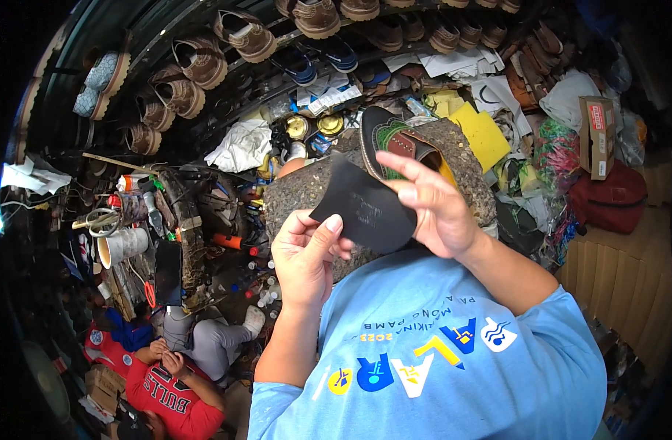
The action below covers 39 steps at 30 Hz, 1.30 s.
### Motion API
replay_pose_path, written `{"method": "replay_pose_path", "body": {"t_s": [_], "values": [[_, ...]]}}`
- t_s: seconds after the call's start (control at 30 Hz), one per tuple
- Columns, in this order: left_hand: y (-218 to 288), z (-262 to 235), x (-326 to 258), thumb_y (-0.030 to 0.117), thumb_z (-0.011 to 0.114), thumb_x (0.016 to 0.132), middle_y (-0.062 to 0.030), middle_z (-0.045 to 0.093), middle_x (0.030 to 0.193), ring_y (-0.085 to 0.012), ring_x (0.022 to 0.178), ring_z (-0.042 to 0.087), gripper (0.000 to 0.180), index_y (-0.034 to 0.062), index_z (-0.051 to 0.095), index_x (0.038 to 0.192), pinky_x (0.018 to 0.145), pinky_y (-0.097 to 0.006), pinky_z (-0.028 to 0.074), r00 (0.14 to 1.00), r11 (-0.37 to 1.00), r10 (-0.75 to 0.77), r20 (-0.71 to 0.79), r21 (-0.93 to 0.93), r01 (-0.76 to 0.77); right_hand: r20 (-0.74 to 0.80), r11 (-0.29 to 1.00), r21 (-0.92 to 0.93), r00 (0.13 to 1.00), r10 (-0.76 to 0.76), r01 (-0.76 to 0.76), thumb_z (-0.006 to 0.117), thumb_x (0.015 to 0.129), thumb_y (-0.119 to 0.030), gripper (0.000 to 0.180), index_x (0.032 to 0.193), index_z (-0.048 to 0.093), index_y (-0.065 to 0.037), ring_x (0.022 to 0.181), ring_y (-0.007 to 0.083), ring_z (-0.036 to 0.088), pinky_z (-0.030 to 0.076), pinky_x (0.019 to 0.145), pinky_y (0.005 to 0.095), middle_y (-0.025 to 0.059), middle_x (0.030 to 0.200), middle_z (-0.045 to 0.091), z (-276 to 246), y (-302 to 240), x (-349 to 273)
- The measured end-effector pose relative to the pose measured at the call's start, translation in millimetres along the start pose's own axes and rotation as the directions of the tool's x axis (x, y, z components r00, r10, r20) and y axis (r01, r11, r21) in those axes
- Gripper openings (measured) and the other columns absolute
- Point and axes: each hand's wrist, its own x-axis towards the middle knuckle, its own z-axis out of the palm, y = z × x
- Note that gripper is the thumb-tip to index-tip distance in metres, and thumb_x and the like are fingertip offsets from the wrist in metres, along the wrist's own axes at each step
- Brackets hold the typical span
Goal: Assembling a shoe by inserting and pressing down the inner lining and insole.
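Observation:
A thin black sheet piece with curved edges [367,209] is pinched at its lower left edge between the thumb and fingers of my left hand [307,253]. Faint markings show on its upper face; whether it is leather or rubber I cannot tell. My right hand [442,209] is at the sheet's right side, fingers stretched out and apart, its palm against or just beside the edge. Beyond that hand a shoe [395,138] with a dark toe and green and brown panels lies on a rough stone block [459,147]. My fingers hide part of the shoe.
Brown shoes [249,40] line racks at the back. Open tins [298,127], a crumpled white cloth [240,145] and yellow sheets [483,136] surround the block. Tools and a white cup [123,248] are at left. Another person in red [176,389] sits lower left.

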Motion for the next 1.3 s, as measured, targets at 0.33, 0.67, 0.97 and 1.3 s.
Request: {"method": "replay_pose_path", "body": {"t_s": [0.33, 0.67, 0.97, 1.3], "values": [[2, 8, -3, 0.001, 0.072, 0.094, -0.0115, 0.070, 0.082, -0.0172, 0.061, 0.070, 0.014, 0.0030, 0.058, 0.096, 0.053, -0.030, 0.062, 0.996, 0.999, 0.043, -0.079, -0.002, -0.043, -0.143, 0.806, -0.582, 0.962, -0.231, 0.107, 0.084, 0.078, 0.006, 0.083, 0.148, 0.040, 0.006, 0.107, 0.0216, 0.070, 0.064, 0.089, 0.0368, 0.0123, 0.123, 0.066, 10, 34, -12], [0, 9, -7, 0.000, 0.071, 0.096, -0.0148, 0.073, 0.087, -0.0189, 0.070, 0.075, 0.012, 0.0002, 0.059, 0.099, 0.059, -0.032, 0.065, 0.996, 0.996, 0.082, -0.038, -0.030, -0.084, -0.090, 0.802, -0.585, 0.972, -0.218, 0.125, 0.084, 0.076, 0.007, 0.086, 0.149, 0.038, 0.005, 0.119, 0.0203, 0.064, 0.057, 0.101, 0.0349, 0.0139, 0.134, 0.060, 3, 31, -11], [-1, 2, -7, -0.002, 0.069, 0.095, -0.0151, 0.072, 0.091, -0.0205, 0.070, 0.075, 0.015, -0.0009, 0.059, 0.106, 0.060, -0.033, 0.066, 0.996, 0.996, 0.084, -0.040, -0.002, -0.084, -0.084, 0.921, -0.378, 0.987, -0.137, 0.095, 0.083, 0.077, 0.009, 0.076, 0.142, 0.046, 0.004, 0.114, 0.0165, 0.065, 0.055, 0.103, 0.0339, 0.0110, 0.130, 0.063, 9, 27, -12], [73, -18, 14, 0.014, 0.093, 0.069, -0.0297, 0.037, 0.159, -0.0446, 0.147, 0.039, 0.063, 0.0035, 0.058, 0.120, 0.119, -0.054, 0.033, 0.628, 0.084, 0.280, 0.726, 0.633, -0.770, -0.109, 0.847, -0.531, 0.992, -0.065, -0.003, 0.081, 0.077, 0.009, 0.061, 0.132, 0.056, 0.004, 0.106, 0.0121, 0.067, 0.056, 0.096, 0.0305, 0.0085, 0.119, 0.069, 14, 19, -12]]}}
